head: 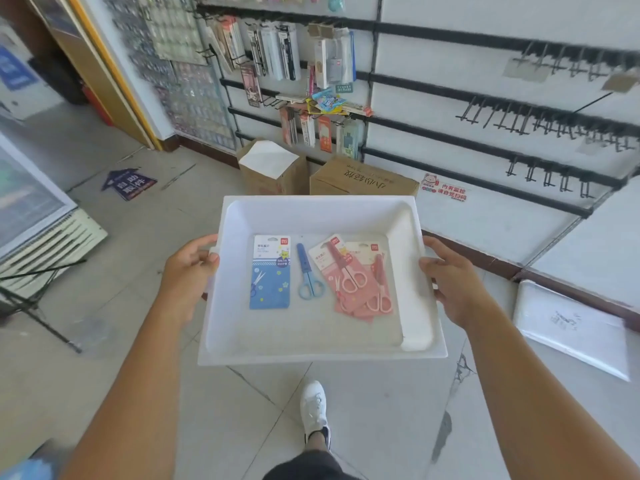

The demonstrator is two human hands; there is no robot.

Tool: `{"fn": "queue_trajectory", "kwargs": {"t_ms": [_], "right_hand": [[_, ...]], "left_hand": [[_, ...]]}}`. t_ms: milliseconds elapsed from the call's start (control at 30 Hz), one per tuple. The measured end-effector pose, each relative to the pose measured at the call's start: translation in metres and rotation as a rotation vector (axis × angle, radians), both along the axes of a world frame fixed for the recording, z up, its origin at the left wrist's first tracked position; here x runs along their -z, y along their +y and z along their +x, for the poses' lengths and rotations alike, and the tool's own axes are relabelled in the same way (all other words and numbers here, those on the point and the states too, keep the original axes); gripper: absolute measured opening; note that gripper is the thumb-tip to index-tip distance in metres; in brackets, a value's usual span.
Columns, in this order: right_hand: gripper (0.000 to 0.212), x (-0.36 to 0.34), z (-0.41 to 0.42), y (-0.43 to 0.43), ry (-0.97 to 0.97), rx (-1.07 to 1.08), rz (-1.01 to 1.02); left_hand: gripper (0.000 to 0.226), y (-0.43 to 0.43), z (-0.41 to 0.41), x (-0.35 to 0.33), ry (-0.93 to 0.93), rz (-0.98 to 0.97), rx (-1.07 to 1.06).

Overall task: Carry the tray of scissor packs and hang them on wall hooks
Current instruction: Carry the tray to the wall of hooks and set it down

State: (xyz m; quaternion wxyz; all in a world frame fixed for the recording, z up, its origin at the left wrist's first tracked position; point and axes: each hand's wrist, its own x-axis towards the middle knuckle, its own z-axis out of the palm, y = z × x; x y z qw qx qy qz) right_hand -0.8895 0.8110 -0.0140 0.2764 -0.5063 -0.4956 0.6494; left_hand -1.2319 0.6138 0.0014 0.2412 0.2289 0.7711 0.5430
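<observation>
A shop: packaged stationery (273, 53) hangs at 12 o'clock, bare display hooks (554, 123) at 2 o'clock, cardboard boxes (360, 178) stand below.

Both bare arms reach forward. The left hand (187, 271) grips the left rim of the tray (322, 353), thumb on top; the right hand (453, 282) grips its right rim, fingers (437, 295) curled underneath.

At the middle of the frame two cardboard boxes (360, 178) stood against the wall, the left one under a white sheet (268, 159). A blue arrow sticker (129, 183) lay on the tiled floor (145, 237) at left. My white sneaker (313, 410) showed at bottom centre; a white board (571, 329) lay at right.
</observation>
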Motion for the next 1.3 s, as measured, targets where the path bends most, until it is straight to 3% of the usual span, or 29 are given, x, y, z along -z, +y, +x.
{"fn": "queue_trajectory", "kwargs": {"t_ms": [433, 1000, 1167, 1300], "right_hand": [[0.041, 0.009, -0.130, 0.204, -0.077, 0.130, 0.004], [0.047, 0.072, -0.223, 0.485, -0.231, 0.350, -0.119], [0.051, 0.107, -0.253, 0.528, -0.238, 0.535, -0.210], [0.060, 0.139, -0.281, 0.547, -0.275, 0.809, -0.314]], "left_hand": [[0.037, 0.260, -0.155, 0.019, -0.022, -0.038, 0.149], [0.037, 0.586, -0.231, 0.077, 0.005, -0.156, 0.256], [0.037, 0.667, -0.264, 0.119, -0.024, -0.220, 0.385], [0.040, 0.725, -0.284, 0.154, -0.066, -0.299, 0.515]]}}
